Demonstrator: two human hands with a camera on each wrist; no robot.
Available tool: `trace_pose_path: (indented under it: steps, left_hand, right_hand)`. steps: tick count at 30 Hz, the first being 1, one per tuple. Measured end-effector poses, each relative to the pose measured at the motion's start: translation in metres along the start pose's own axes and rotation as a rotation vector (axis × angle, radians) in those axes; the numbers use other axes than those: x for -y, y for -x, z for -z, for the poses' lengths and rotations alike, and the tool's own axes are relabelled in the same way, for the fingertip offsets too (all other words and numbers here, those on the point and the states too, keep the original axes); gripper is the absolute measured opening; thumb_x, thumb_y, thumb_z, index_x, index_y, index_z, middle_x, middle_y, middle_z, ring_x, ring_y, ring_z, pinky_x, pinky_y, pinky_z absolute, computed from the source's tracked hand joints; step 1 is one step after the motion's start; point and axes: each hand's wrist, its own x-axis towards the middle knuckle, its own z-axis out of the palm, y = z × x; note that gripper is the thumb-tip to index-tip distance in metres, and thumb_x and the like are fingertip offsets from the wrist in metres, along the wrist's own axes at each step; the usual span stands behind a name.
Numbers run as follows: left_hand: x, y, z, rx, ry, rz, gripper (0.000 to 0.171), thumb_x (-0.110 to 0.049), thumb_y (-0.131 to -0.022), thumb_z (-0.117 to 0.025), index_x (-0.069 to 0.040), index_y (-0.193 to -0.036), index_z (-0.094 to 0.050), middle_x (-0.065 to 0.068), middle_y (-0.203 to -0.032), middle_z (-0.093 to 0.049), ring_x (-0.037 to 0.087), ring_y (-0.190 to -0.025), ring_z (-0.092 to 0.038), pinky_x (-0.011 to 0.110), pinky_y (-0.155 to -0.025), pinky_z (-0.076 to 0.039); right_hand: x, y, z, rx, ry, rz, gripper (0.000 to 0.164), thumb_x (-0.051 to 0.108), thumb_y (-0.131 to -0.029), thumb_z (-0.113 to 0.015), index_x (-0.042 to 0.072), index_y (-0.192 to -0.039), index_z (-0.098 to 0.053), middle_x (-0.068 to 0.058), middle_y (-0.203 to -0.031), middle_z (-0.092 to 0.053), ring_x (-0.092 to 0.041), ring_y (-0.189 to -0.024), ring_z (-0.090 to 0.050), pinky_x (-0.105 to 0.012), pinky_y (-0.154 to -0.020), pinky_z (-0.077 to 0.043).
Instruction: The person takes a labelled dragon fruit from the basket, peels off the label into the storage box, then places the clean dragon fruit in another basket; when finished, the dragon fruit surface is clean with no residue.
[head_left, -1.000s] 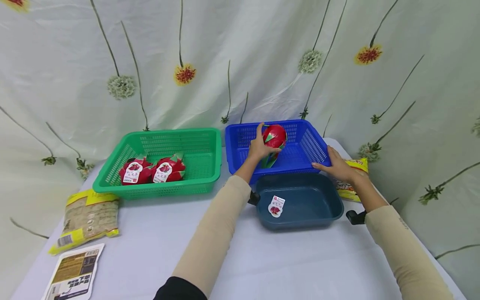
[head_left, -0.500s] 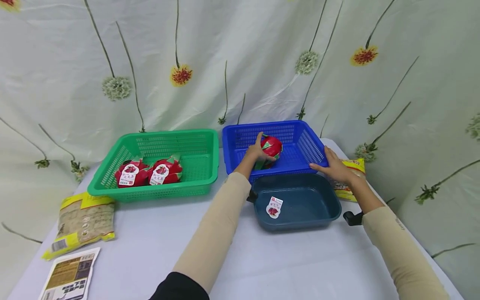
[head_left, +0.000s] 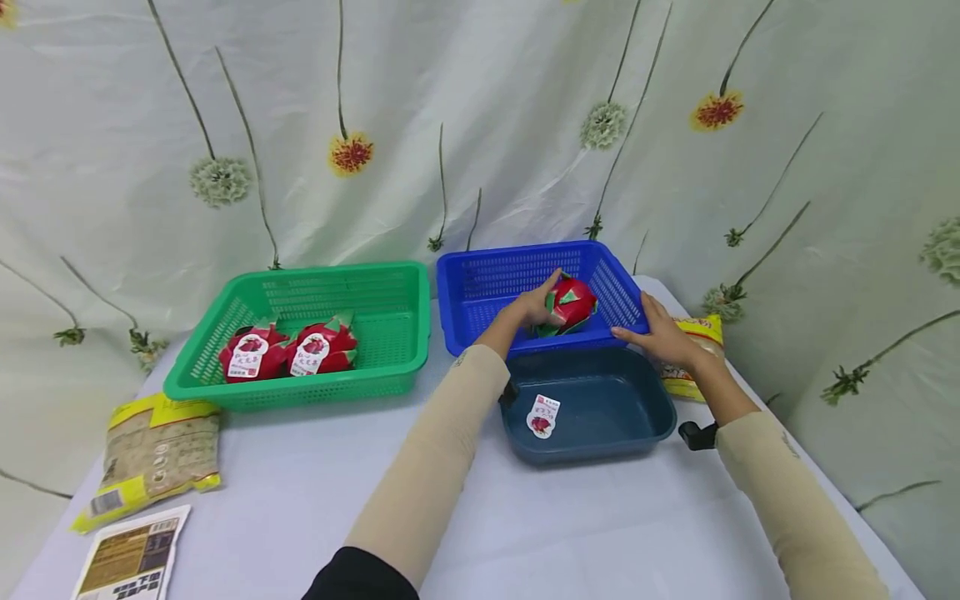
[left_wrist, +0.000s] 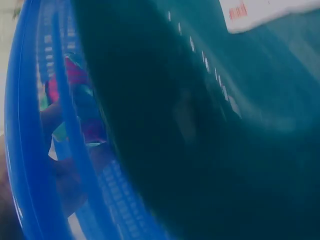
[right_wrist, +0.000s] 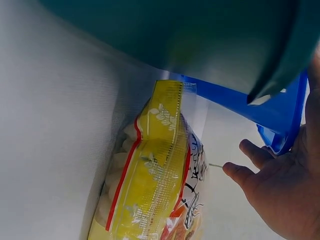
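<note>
A: What are you holding?

B: Your left hand has its thumb and fingers round the red dragon fruit. The fruit is inside the blue basket, near the front; I can't tell if it touches the bottom. Your right hand rests on the basket's front right corner, fingers spread. How hard it presses, I can't tell.

A: What might go wrong for you?

B: The fruit looks round and smooth, so it could slip out if you let your grip get loose. Its green tips might catch in the basket's little holes. If your left arm leans on the front rim, the basket could tip. Your left wrist is also right by the dark tray, so a low swing might bump it.

A: Where can you move?

B: Left of your fruit, the basket has bare floor. Your right side is tight: the yellow bag is near that hand, and the edge of the counter is just past it. Only a thin gap splits your basket from the green basket. Up looks like your easiest way.
</note>
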Motion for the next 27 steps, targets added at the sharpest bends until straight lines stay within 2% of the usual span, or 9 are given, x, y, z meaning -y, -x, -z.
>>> trace_pose_path:
  steps: [1,2,4,7,9,15,19,22,27]
  left_hand:
    - [0.005,-0.013,-0.006,-0.025,-0.048,-0.042,0.099,-0.025,-0.082,-0.071,-0.045,-0.145,0.003,0.011,-0.148,-0.023,0.033,-0.128,-0.032,0.04,-0.091,-0.045]
    - [0.005,-0.017,-0.01,-0.034,-0.087,-0.048,0.098,-0.029,-0.082,-0.07,-0.047,-0.144,0.004,0.011,-0.147,-0.025,0.033,-0.127,-0.034,0.038,-0.092,-0.044]
    - [0.006,-0.022,-0.015,-0.057,-0.139,-0.041,0.094,-0.033,-0.083,-0.068,-0.048,-0.143,0.003,0.012,-0.144,-0.029,0.032,-0.123,-0.038,0.037,-0.092,-0.043]
    - [0.012,-0.024,-0.017,-0.086,-0.134,-0.02,0.091,-0.035,-0.084,-0.067,-0.046,-0.145,-0.001,0.013,-0.142,-0.034,0.031,-0.12,-0.041,0.035,-0.088,-0.045]
    - [0.007,-0.007,-0.014,-0.082,-0.107,0.017,0.086,-0.031,-0.087,-0.064,-0.038,-0.147,-0.003,0.013,-0.143,-0.031,0.031,-0.119,-0.04,0.036,-0.088,-0.046]
    - [0.02,0.023,-0.003,-0.032,0.064,-0.083,0.083,-0.034,-0.091,-0.057,-0.026,-0.149,0.002,0.013,-0.148,-0.022,0.031,-0.115,-0.047,0.036,-0.083,-0.05]
    - [0.028,0.045,0.016,-0.005,0.209,-0.124,0.082,-0.035,-0.093,-0.055,-0.022,-0.149,0.003,0.016,-0.148,-0.021,0.032,-0.105,-0.049,0.041,-0.088,-0.046]
    - [0.029,0.073,0.036,-0.062,0.192,-0.17,0.082,-0.038,-0.091,-0.056,-0.022,-0.149,0.0,0.017,-0.146,-0.027,0.031,-0.11,-0.049,0.044,-0.092,-0.043]
    - [0.041,0.141,0.072,-0.277,0.044,-0.341,0.081,-0.036,-0.09,-0.06,-0.022,-0.149,-0.007,0.016,-0.145,-0.029,0.032,-0.121,-0.046,0.043,-0.094,-0.043]
  right_hand:
    - [0.002,-0.002,-0.001,0.001,-0.003,0.009,0.104,0.055,-0.083,-0.057,0.012,-0.147,0.012,-0.022,-0.151,0.006,-0.048,-0.133,-0.009,-0.068,-0.096,-0.02]
    - [0.004,-0.003,-0.003,0.005,-0.006,0.014,0.104,0.055,-0.083,-0.057,0.012,-0.147,0.012,-0.022,-0.151,0.005,-0.048,-0.133,-0.01,-0.067,-0.096,-0.02]
    - [0.009,-0.007,-0.006,0.012,-0.018,0.027,0.103,0.056,-0.082,-0.057,0.013,-0.147,0.01,-0.021,-0.151,0.004,-0.048,-0.132,-0.012,-0.067,-0.096,-0.022]
    - [0.013,-0.01,-0.01,0.022,-0.024,0.038,0.103,0.056,-0.082,-0.058,0.012,-0.148,0.008,-0.022,-0.15,0.002,-0.048,-0.132,-0.014,-0.066,-0.096,-0.023]
    - [0.016,-0.01,-0.011,0.026,-0.021,0.032,0.103,0.054,-0.082,-0.058,0.012,-0.148,0.009,-0.021,-0.15,0.002,-0.048,-0.132,-0.013,-0.066,-0.096,-0.022]
    - [0.02,-0.01,-0.012,0.042,0.001,0.005,0.104,0.057,-0.083,-0.056,0.012,-0.147,0.012,-0.021,-0.151,0.006,-0.047,-0.133,-0.009,-0.066,-0.098,-0.018]
    - [0.023,-0.009,-0.011,0.05,0.011,-0.015,0.105,0.06,-0.082,-0.055,0.013,-0.146,0.014,-0.02,-0.151,0.006,-0.047,-0.133,-0.009,-0.067,-0.098,-0.018]
    - [0.025,-0.006,-0.009,0.059,0.037,-0.033,0.105,0.06,-0.082,-0.054,0.011,-0.146,0.014,-0.021,-0.151,0.004,-0.048,-0.133,-0.011,-0.068,-0.097,-0.019]
    - [0.042,0.002,0.006,0.114,0.157,-0.054,0.103,0.059,-0.085,-0.051,-0.003,-0.145,0.005,-0.032,-0.146,-0.009,-0.052,-0.127,-0.021,-0.066,-0.095,-0.025]
